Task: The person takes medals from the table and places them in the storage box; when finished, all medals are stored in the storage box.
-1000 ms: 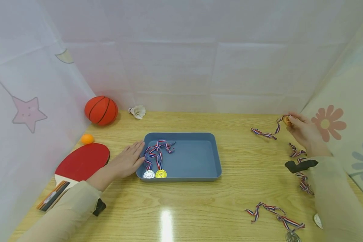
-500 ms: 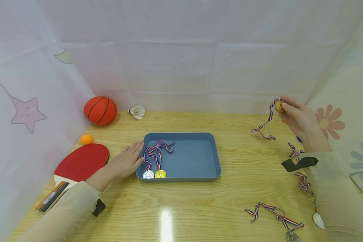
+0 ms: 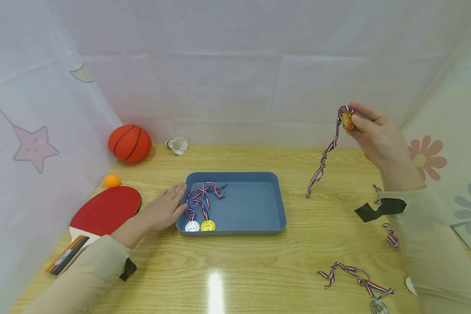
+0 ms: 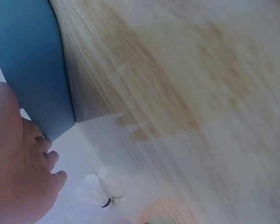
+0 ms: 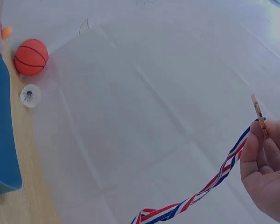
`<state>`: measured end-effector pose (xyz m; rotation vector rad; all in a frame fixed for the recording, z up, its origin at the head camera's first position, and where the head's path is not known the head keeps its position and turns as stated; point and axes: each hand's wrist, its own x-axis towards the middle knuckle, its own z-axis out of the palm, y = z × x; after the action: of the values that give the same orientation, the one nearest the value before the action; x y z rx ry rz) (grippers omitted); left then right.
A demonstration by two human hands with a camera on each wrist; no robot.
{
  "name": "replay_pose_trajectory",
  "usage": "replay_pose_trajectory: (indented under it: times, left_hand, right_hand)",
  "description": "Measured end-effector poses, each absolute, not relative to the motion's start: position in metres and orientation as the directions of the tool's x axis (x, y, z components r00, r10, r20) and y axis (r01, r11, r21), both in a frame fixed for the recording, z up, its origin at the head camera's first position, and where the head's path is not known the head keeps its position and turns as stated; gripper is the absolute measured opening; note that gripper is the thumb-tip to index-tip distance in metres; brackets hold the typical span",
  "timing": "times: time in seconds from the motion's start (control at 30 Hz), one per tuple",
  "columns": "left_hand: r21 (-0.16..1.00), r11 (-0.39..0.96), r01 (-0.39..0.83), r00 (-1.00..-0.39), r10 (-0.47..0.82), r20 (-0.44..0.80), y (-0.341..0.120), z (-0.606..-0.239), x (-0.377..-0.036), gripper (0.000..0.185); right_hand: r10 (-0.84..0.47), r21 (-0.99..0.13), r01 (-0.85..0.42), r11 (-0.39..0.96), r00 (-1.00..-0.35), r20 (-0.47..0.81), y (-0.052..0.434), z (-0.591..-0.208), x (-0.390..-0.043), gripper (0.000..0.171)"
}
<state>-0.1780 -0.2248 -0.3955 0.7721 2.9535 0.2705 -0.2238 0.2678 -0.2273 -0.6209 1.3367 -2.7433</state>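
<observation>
Head view: your right hand (image 3: 377,135) pinches a bronze medal (image 3: 347,121) up in the air, its striped ribbon (image 3: 323,159) dangling below, the tail just clear of the wooden table (image 3: 235,270). Blue tray (image 3: 259,205) sits well to the left of that hand, lower down. Your left hand (image 3: 162,211) lies flat with straight fingers against the tray's near-left edge; hold it there so the tray does not slide. Best to lift until the ribbon hangs free, carry across, let the ribbon pool inside first, then lay the disc down. Count: two medals in the tray, one silver (image 3: 192,226), one gold (image 3: 208,225); one in your hand; at least two loose on the table below your right arm, partly cut off by the frame. One basketball (image 3: 130,143), one shuttlecock (image 3: 178,145), one orange ball (image 3: 111,180), one red paddle (image 3: 102,216).

Left wrist view: your left fingers (image 4: 42,144) rest by the tray wall (image 4: 32,70), holding nothing.

Right wrist view: fingertips (image 5: 252,149) grip the medal disc (image 5: 258,115) edge-on; pinch looks thin, so firm it up.
</observation>
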Motion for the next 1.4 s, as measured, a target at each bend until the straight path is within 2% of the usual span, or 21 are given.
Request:
replay_pose_trajectory:
  times: [0.23,0.43,0.6,0.7,0.83,0.97,1.23,1.4]
  left_hand:
    - [0.187,0.859,0.477,-0.87,0.491,-0.033,-0.224,-0.394,-0.177,0.061]
    - [0.196,0.857,0.477,-0.87,0.492,-0.034,-0.223,-0.393,-0.177,0.06]
    - [0.197,0.856,0.478,-0.869,0.494,-0.037,-0.222,-0.394,-0.177,0.061]
    - [0.195,0.858,0.476,-0.87,0.492,-0.04,-0.222,-0.395,-0.177,0.061]
    - [0.191,0.859,0.474,-0.871,0.49,-0.041,-0.222,-0.394,-0.178,0.061]
    - [0.197,0.859,0.472,-0.871,0.489,-0.046,-0.221,-0.394,-0.178,0.061]
    - [0.192,0.858,0.476,-0.869,0.492,-0.045,-0.221,-0.395,-0.179,0.061]
    - [0.197,0.858,0.474,-0.87,0.491,-0.049,-0.22,-0.396,-0.179,0.061]
  right_hand:
    - [-0.237,-0.746,-0.184,-0.64,-0.876,0.42,0.233,-0.205,-0.22,0.027]
    - [-0.332,-0.773,-0.221,-0.595,-0.808,0.487,0.201,-0.191,-0.218,0.027]
    - [-0.314,-0.807,-0.302,-0.508,-0.807,0.5,0.178,-0.185,-0.218,0.026]
    - [-0.342,-0.808,-0.279,-0.519,-0.798,0.496,0.168,-0.183,-0.219,0.025]
    - [-0.407,-0.845,-0.223,-0.487,-0.798,0.445,0.151,-0.185,-0.222,0.026]
    - [-0.457,-0.9,-0.178,-0.398,-0.812,0.363,0.131,-0.194,-0.225,0.027]
    - [-0.501,-0.969,-0.146,-0.201,-0.835,0.23,0.097,-0.223,-0.231,0.032]
    - [-0.544,-0.984,-0.145,-0.106,-0.82,0.18,0.085,-0.243,-0.227,0.036]
